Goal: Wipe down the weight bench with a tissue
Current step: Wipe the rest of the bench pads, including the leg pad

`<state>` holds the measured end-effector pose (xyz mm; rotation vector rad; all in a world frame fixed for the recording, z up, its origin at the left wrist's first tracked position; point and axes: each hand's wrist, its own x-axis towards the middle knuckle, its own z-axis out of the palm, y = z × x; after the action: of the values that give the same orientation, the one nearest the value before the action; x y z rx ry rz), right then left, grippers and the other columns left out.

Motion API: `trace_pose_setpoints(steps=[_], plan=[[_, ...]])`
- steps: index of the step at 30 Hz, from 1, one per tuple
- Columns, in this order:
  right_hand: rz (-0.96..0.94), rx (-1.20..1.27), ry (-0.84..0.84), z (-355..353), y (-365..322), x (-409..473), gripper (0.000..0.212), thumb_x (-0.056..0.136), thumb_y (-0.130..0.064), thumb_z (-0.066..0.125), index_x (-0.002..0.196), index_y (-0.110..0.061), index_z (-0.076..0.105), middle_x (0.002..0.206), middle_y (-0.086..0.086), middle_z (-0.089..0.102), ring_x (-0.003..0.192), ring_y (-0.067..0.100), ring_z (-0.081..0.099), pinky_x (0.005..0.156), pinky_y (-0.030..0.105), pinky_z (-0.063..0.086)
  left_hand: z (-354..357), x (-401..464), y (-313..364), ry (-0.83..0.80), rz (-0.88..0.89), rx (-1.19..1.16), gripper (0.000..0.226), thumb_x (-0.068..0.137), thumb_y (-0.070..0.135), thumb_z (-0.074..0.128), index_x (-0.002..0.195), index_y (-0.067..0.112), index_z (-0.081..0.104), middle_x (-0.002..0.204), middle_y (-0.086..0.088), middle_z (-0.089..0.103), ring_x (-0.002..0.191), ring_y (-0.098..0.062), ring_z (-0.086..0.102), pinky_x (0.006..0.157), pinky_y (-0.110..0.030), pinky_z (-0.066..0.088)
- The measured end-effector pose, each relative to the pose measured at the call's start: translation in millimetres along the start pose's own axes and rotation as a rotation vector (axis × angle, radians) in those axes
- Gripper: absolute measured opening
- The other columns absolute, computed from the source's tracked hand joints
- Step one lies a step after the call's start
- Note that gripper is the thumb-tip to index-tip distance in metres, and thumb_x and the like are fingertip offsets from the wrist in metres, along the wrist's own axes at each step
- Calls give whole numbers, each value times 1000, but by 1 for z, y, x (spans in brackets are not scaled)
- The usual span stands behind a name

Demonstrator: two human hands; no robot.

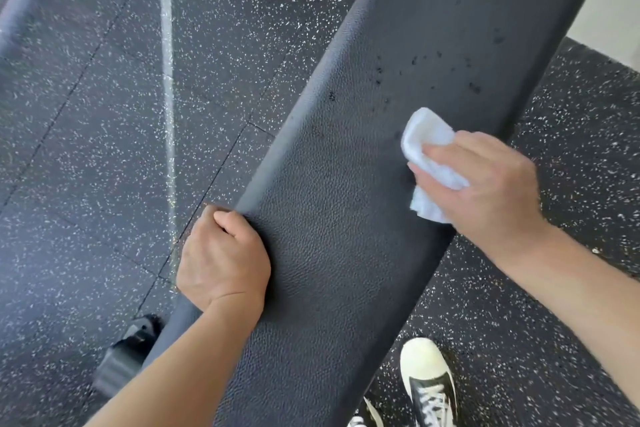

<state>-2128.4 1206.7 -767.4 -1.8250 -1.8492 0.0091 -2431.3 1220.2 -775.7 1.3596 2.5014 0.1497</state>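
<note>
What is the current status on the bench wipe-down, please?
Left hand grips bench edge; right hand presses tissue on the pad. Dark droplets remain ahead, toward the far end. Nothing in the way.

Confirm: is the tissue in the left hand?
No, the right hand holds the white tissue against the bench pad, while the left hand grips the pad's edge.

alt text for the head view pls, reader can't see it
A person's right hand presses a folded white tissue onto a black padded weight bench dotted with dark droplets, while the left hand grips the bench's edge. A white sneaker stands on speckled rubber flooring.
</note>
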Motion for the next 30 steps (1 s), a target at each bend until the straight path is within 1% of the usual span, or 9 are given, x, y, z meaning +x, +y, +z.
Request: trace_pose_setpoints(steps=[4,8,12,16,18,20,24,28,30], plan=[[20,88,-18,41,-79,55,19,80,-19,81,67,-14,67,66,6,57,61,31,54,51,37,39,-1,0,-1,4,-17,-9,40,91,38,17,82,26,54,75,-1,54,76,-33,50,72,-39,33],[-11,159,-124,73,-145,82,19,73,-11,80,64,-15,64,68,4,60,61,32,56,54,36,31,0,0,1,-10,-35,5,39,90,37,16,82,26,53,67,6,42,75,-32,46,72,-39,32],[-212,179,-224,57,-144,39,12,79,-21,77,75,-19,66,74,1,58,67,27,53,59,35,28,-3,-1,4,-22,-32,14,37,90,37,17,84,28,52,69,3,43,75,-32,45,73,-40,33],[-481,148,-314,12,-82,-21,8,87,-25,75,86,-18,71,77,0,54,68,23,46,60,38,34,-4,-2,3,-3,-19,-4,40,90,40,16,85,27,53,76,-2,49,76,-32,44,74,-40,33],[-443,90,-209,-4,-31,-20,7,92,-21,74,95,-15,77,77,2,57,65,25,44,56,39,38,-4,-2,5,-1,-22,-6,40,90,40,15,84,27,52,78,-3,48,78,-31,42,75,-40,31],[-276,9,-99,-11,9,-1,11,97,-22,71,94,-13,78,73,4,55,61,27,44,52,40,43,-4,-2,5,-4,-27,6,40,91,40,15,84,25,52,78,-2,47,79,-31,41,76,-40,31],[136,-26,9,3,-8,27,21,91,-28,75,77,-13,70,71,6,58,64,32,53,53,40,42,-3,-2,3,-14,-27,7,38,93,37,17,83,23,50,70,2,39,77,-32,42,74,-40,31],[-16,87,-59,34,-95,24,12,74,-20,74,70,-17,63,70,6,56,61,31,52,55,37,27,-4,-3,3,-15,-15,22,42,93,38,16,83,20,53,71,0,44,78,-34,48,73,-42,35],[-125,151,-133,45,-137,3,11,76,-16,74,75,-18,64,70,3,55,62,28,51,55,37,29,-3,-1,2,-11,-9,20,41,95,36,19,82,19,53,73,-3,48,78,-35,50,73,-43,36]])
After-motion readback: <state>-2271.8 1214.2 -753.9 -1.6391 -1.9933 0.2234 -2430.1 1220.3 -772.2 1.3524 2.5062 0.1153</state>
